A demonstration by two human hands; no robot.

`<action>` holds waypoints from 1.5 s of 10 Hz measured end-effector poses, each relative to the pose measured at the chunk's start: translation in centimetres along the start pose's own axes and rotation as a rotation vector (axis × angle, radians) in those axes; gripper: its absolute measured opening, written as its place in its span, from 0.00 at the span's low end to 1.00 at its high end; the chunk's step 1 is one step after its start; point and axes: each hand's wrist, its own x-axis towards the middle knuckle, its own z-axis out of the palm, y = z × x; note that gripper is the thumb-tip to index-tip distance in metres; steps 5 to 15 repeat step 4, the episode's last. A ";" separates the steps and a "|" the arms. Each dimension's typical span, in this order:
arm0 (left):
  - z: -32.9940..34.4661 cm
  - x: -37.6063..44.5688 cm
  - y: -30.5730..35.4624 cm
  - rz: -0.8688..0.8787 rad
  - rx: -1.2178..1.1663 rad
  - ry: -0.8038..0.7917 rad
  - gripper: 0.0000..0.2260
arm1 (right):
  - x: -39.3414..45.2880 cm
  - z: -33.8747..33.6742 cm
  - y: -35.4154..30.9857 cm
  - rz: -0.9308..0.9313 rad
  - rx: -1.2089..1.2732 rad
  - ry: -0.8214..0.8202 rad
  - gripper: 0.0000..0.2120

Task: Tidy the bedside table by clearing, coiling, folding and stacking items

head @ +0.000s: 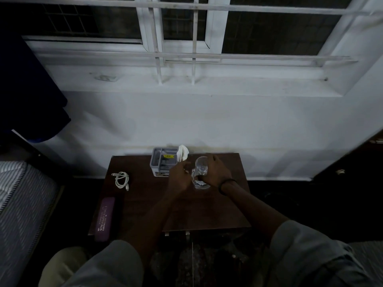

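Holding a clear drinking glass [200,175], the right hand [215,171] has its fingers curled round the far and right sides of it, a narrow grip closed on the glass wall. The glass stands on the dark wooden counter [145,204], toward its far right part. A dark band circles the right wrist.

Just left of the glass, the left hand [179,177] pinches a crumpled white tissue [182,153] between fingertips and thumb; the tissue stands up above the hand, over the right edge of a small grey box [160,162]. Whether the left hand also touches the glass cannot be told.

The grey box sits at the far edge of the counter, close to the white wall, and carries a yellow label on top.

Well apart from the hands, on the left part of the counter, lies a loosely coiled white cable [122,179]. Nearer the viewer, along the left edge, lies a long purple spectacle case [105,218] with pale lettering.

Left of the counter is a bed with a striped mattress [22,204]. Above the wall runs a white barred window [186,38], dark outside. Grey sleeves cover both forearms near the bottom of the view.
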 end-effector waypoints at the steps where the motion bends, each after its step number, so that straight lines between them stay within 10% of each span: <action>1: -0.9 -0.8 -0.8 -0.002 -0.014 0.038 0.13 | -0.2 -0.1 0.1 0.036 0.006 -0.002 0.44; 15: -3.0 -2.3 -4.8 -0.028 0.053 0.058 0.12 | -2.2 -2.5 -0.9 0.024 -0.008 0.018 0.50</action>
